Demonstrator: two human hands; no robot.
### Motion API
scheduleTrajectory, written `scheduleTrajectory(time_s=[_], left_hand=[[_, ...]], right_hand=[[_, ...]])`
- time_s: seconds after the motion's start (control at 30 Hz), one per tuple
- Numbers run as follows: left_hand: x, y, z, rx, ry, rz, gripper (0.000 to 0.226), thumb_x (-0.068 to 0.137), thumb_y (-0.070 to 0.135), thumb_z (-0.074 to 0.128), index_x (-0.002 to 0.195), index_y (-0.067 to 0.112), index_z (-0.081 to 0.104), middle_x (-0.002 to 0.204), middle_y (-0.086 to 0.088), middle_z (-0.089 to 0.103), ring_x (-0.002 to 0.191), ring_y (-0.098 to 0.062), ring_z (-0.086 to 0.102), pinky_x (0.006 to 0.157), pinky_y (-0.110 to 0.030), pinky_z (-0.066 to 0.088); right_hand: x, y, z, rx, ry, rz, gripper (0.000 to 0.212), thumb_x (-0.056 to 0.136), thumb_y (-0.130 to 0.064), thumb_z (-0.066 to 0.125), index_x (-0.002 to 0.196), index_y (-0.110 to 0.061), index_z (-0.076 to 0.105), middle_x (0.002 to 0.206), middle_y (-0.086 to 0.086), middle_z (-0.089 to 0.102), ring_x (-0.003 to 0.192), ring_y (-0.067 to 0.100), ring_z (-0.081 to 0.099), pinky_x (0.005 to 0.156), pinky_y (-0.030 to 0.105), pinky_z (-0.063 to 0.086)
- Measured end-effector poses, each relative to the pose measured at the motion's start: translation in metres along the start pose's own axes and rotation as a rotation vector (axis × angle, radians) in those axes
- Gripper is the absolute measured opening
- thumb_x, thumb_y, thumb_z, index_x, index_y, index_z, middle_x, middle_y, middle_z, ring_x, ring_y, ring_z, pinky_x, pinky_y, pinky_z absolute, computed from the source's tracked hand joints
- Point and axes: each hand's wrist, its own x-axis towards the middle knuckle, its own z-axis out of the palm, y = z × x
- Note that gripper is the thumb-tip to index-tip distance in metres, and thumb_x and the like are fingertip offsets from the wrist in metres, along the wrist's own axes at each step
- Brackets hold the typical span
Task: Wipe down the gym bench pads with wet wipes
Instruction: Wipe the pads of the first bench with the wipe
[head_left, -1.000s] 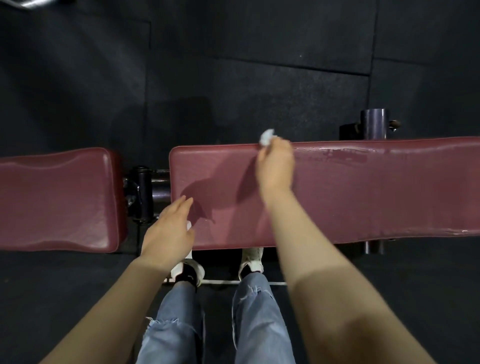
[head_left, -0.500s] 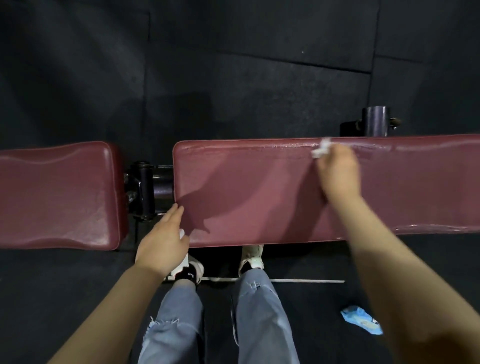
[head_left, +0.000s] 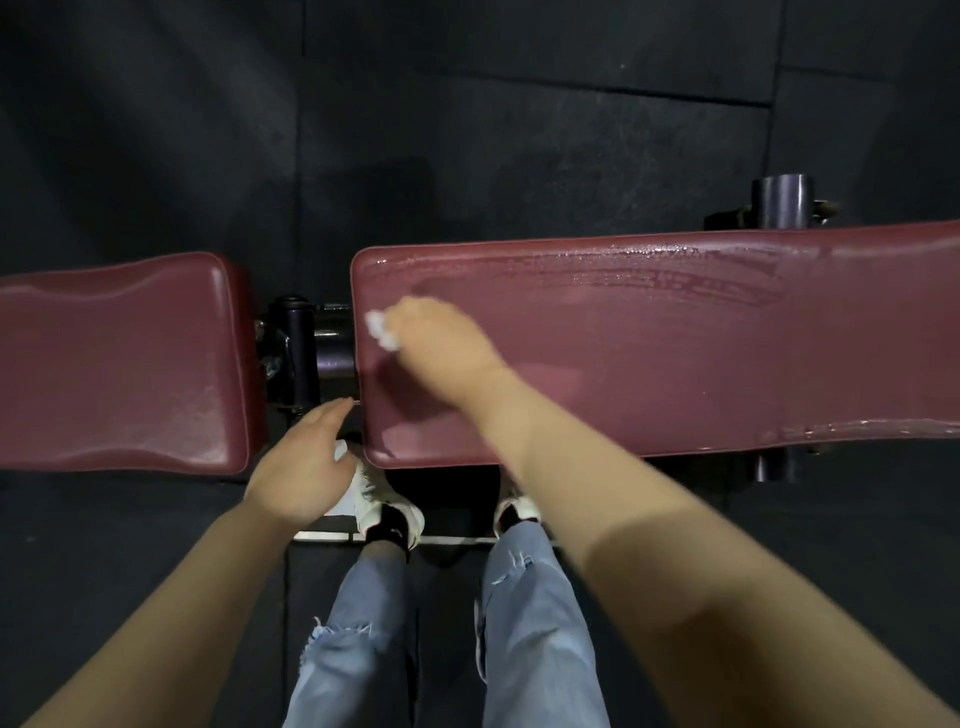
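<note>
Left hand (head_left: 304, 467) hovered open and flat, holding nothing, off the near left corner of the long pad (head_left: 649, 358). Right hand (head_left: 441, 348) pressed a bunched wet wipe (head_left: 382, 330) against that pad near its left edge. Wet streaks marked the far edge only. Risk: 1 crumpled wipe could dry out, leaving the near strip and the short pad (head_left: 119, 364) unevenly cleaned.

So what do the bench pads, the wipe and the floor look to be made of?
Pads: maroon vinyl or faux leather over padding, judging by the fine grain, rounded edges and sheen where wet streaks show; real leather can't be ruled out. Wipe in the right hand: white, crumpled, soft, probably nonwoven cloth or paper. Floor: matte black tiles with seams, likely rubber matting.
</note>
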Motion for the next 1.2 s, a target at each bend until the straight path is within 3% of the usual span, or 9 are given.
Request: scheduleTrajectory(time_s=[0.2,0.33,0.43,0.63,0.73,0.9,0.97,1.1,1.2], left_hand=[[-0.011,0.010,0.007,0.018,-0.042,0.028,0.072,0.093,0.013,0.051,0.156,0.027,0.020,0.158,0.000,0.033,0.141,-0.019,0.036,0.106,-0.035,0.036],[-0.015,0.006,0.013,-0.006,-0.051,0.032,0.078,0.091,0.013,0.051,0.156,0.034,0.015,0.154,0.000,0.039,0.136,-0.020,0.042,0.098,-0.035,0.041],[-0.018,-0.003,0.017,0.008,-0.057,0.030,0.075,0.093,0.016,0.051,0.157,0.032,0.016,0.157,0.001,0.035,0.139,-0.018,0.038,0.103,-0.036,0.041],[-0.018,-0.014,0.024,0.051,-0.057,0.051,0.073,0.093,0.018,0.054,0.156,0.026,0.019,0.158,0.002,0.032,0.141,-0.018,0.036,0.106,-0.038,0.040],[-0.020,-0.012,0.032,-0.001,-0.045,0.027,0.075,0.094,0.015,0.052,0.158,0.027,0.015,0.160,0.002,0.028,0.142,-0.018,0.035,0.105,-0.033,0.038],[-0.024,-0.001,0.039,-0.009,-0.004,-0.014,0.074,0.093,0.013,0.050,0.158,0.022,0.015,0.160,-0.001,0.029,0.141,-0.022,0.035,0.104,-0.037,0.042],[-0.024,0.000,0.041,0.001,0.006,-0.014,0.074,0.092,0.013,0.050,0.158,0.021,0.016,0.158,-0.002,0.032,0.140,-0.023,0.036,0.104,-0.041,0.043],[-0.026,-0.011,0.037,-0.113,0.006,0.007,0.069,0.094,0.011,0.049,0.156,0.028,0.024,0.157,0.008,0.031,0.143,-0.012,0.031,0.112,-0.028,0.030],[-0.029,-0.018,0.033,-0.237,0.003,0.029,0.064,0.093,0.003,0.050,0.150,0.028,0.037,0.151,0.017,0.034,0.138,0.001,0.030,0.110,-0.016,0.019]], right_hand=[[-0.170,0.163,-0.042,0.004,0.260,0.857,0.030,0.095,-0.027,0.049,0.095,-0.001,0.062,0.097,0.025,0.061,0.090,0.043,0.058,0.074,0.047,0.045],[-0.196,0.180,-0.044,0.063,0.509,1.219,0.041,0.094,-0.032,0.039,0.093,0.002,0.063,0.094,0.029,0.064,0.086,0.047,0.060,0.071,0.047,0.046],[-0.112,0.102,-0.018,0.092,0.527,0.968,0.023,0.095,-0.023,0.049,0.093,-0.007,0.065,0.089,0.017,0.067,0.082,0.036,0.063,0.069,0.040,0.048],[-0.010,-0.053,0.027,-0.086,-0.145,-0.172,0.029,0.088,-0.009,0.040,0.105,-0.011,0.064,0.100,0.012,0.064,0.090,0.032,0.062,0.070,0.038,0.045],[-0.043,0.007,0.003,-0.049,0.004,0.033,0.017,0.092,-0.024,0.048,0.096,-0.019,0.064,0.091,0.010,0.065,0.085,0.032,0.064,0.064,0.035,0.043],[-0.201,0.153,-0.035,-0.043,0.333,1.087,0.039,0.096,-0.038,0.045,0.095,-0.004,0.065,0.095,0.026,0.066,0.089,0.045,0.061,0.075,0.047,0.051],[-0.230,0.157,-0.031,-0.049,0.426,1.265,0.043,0.094,-0.035,0.040,0.091,0.002,0.062,0.093,0.031,0.064,0.088,0.048,0.060,0.073,0.051,0.051],[-0.141,0.072,-0.003,-0.020,0.521,1.005,0.038,0.096,-0.033,0.043,0.080,-0.007,0.065,0.077,0.017,0.067,0.073,0.038,0.064,0.058,0.040,0.047],[-0.060,-0.029,0.031,0.034,0.222,0.448,0.011,0.082,-0.018,0.060,0.088,-0.016,0.069,0.072,0.007,0.066,0.066,0.030,0.063,0.053,0.033,0.037]])
